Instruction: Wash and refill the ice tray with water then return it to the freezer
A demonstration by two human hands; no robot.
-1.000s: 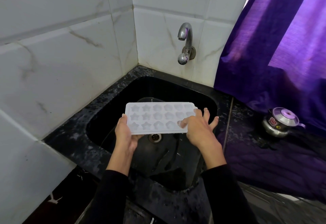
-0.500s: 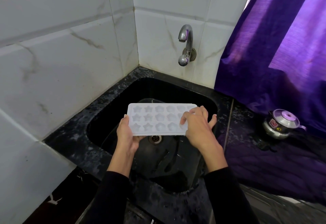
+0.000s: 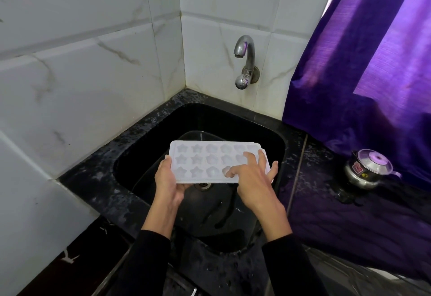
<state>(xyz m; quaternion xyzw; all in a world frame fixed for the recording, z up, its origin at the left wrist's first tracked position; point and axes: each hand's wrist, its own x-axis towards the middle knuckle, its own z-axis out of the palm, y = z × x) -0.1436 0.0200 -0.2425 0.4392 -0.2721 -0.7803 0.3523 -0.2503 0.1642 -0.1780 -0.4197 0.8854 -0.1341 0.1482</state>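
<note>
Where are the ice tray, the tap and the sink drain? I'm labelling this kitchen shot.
ice tray (image 3: 205,155), head view, on a moulded cell near the tray's middle.
tap (image 3: 242,47), head view, on the curved spout.
sink drain (image 3: 203,186), head view, on the metal ring just below the tray's near edge.

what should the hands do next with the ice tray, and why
Probably reach the right hand up to the tap and turn it on. The ice tray sits level over the sink, gripped by the left hand; no water is running, and the right fingers only rest on the moulds.
</note>
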